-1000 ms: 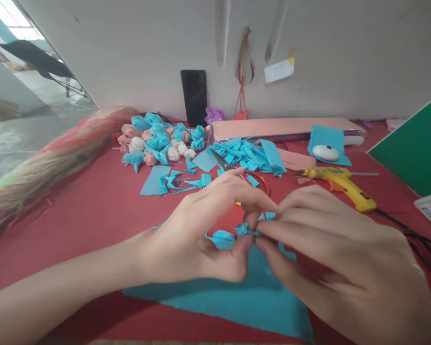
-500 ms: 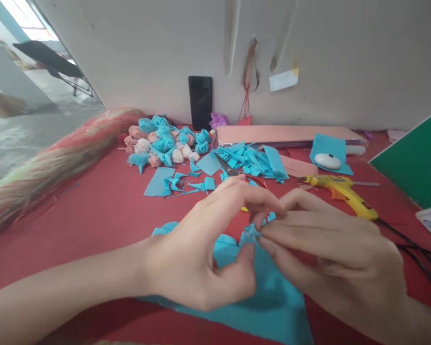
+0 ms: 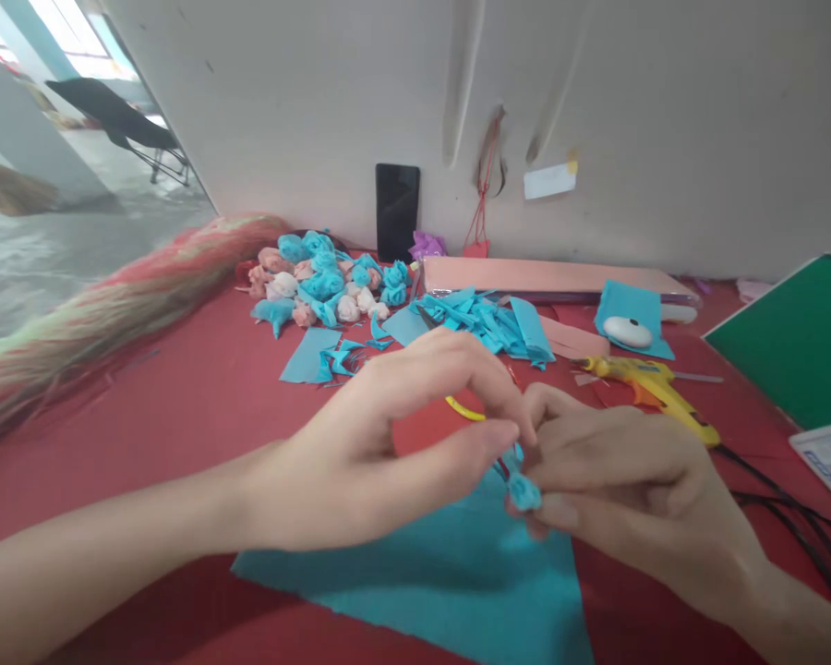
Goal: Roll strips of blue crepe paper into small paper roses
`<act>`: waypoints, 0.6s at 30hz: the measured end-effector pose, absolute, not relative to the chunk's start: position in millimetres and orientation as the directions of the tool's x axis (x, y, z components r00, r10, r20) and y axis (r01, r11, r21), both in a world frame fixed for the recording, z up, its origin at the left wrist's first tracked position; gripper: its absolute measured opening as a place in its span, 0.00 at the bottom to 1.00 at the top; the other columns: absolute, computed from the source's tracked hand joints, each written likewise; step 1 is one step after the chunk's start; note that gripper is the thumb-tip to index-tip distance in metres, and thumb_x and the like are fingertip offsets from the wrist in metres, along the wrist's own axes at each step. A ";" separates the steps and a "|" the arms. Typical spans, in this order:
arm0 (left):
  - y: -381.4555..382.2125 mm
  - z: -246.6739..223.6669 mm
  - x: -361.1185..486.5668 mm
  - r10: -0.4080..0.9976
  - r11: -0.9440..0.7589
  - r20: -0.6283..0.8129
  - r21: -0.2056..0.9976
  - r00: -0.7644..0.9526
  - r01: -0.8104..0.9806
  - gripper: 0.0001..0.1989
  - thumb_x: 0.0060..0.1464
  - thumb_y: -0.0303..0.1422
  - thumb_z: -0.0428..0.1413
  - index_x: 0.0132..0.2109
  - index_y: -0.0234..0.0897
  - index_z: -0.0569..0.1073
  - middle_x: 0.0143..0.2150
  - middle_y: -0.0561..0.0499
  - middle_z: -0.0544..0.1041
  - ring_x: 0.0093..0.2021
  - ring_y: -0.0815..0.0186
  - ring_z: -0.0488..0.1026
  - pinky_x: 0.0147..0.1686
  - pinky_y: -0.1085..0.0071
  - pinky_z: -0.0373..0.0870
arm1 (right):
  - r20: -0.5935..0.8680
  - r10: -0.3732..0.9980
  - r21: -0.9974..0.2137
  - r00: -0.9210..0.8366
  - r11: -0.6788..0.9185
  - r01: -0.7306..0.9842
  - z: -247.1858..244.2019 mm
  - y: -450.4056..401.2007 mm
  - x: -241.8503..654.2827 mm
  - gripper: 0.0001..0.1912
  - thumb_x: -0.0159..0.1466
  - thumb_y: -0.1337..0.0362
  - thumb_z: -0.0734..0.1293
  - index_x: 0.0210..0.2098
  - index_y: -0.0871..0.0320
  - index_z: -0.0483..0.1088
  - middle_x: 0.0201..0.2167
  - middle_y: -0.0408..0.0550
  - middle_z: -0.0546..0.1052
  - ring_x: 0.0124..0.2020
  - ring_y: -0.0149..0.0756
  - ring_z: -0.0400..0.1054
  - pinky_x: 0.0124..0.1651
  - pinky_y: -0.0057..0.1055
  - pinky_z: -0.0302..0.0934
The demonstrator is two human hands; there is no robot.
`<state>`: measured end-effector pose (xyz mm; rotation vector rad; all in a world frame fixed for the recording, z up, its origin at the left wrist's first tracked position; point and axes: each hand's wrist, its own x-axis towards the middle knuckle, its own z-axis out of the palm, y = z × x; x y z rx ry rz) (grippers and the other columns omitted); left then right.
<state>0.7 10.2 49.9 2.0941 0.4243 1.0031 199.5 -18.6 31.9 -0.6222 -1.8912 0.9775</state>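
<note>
A small blue crepe paper flower (image 3: 524, 491), tightly rolled, is pinched between the fingertips of my right hand (image 3: 630, 489). My left hand (image 3: 415, 434) has its thumb and fingers closed on the narrow twisted paper just above the flower; the contact is partly hidden by the fingers. Below both hands a large blue crepe paper sheet (image 3: 415, 591) lies on the red table. Behind my left hand shows the yellow handle of the scissors (image 3: 465, 409), the rest mostly covered by the hand.
Finished blue, pink and white paper flowers (image 3: 325, 282) are heaped at the back left. Blue paper scraps (image 3: 481, 323) lie beside them. A yellow glue gun (image 3: 655, 388) with a black cable is on the right. A phone (image 3: 397, 212) leans against the wall, near a pink paper pack (image 3: 554, 275).
The blue flower has turned and come lower, its rolled head now facing me. My left thumb has straightened and closed toward the fingers. The view has shifted slightly.
</note>
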 end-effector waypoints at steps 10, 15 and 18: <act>17.0 56.3 0.9 0.336 -0.754 0.425 0.656 0.840 -0.030 0.05 0.53 0.20 0.56 0.32 0.32 0.74 0.31 0.49 0.79 0.35 0.69 0.73 0.49 0.69 0.69 | 0.383 0.542 -0.870 -0.748 0.485 -0.094 23.0 -0.8 212.9 0.11 0.66 0.64 0.67 0.31 0.62 0.79 0.27 0.50 0.79 0.36 0.35 0.69 0.48 0.38 0.60; 17.0 55.2 2.4 0.278 -0.794 0.398 0.607 0.874 -0.024 0.05 0.52 0.20 0.58 0.32 0.33 0.74 0.30 0.51 0.80 0.35 0.70 0.74 0.52 0.69 0.67 | 0.363 0.522 -0.867 -0.772 0.493 -0.075 24.4 0.1 211.5 0.14 0.67 0.62 0.66 0.29 0.62 0.79 0.27 0.50 0.80 0.36 0.35 0.69 0.50 0.40 0.60; 18.3 52.2 3.0 0.260 -0.803 0.400 0.595 0.879 -0.033 0.04 0.52 0.21 0.58 0.32 0.32 0.74 0.30 0.50 0.79 0.35 0.69 0.73 0.52 0.69 0.68 | 0.330 0.513 -0.864 -0.792 0.502 -0.035 27.0 -0.5 211.2 0.17 0.68 0.60 0.65 0.29 0.64 0.79 0.26 0.51 0.80 0.37 0.35 0.69 0.50 0.38 0.61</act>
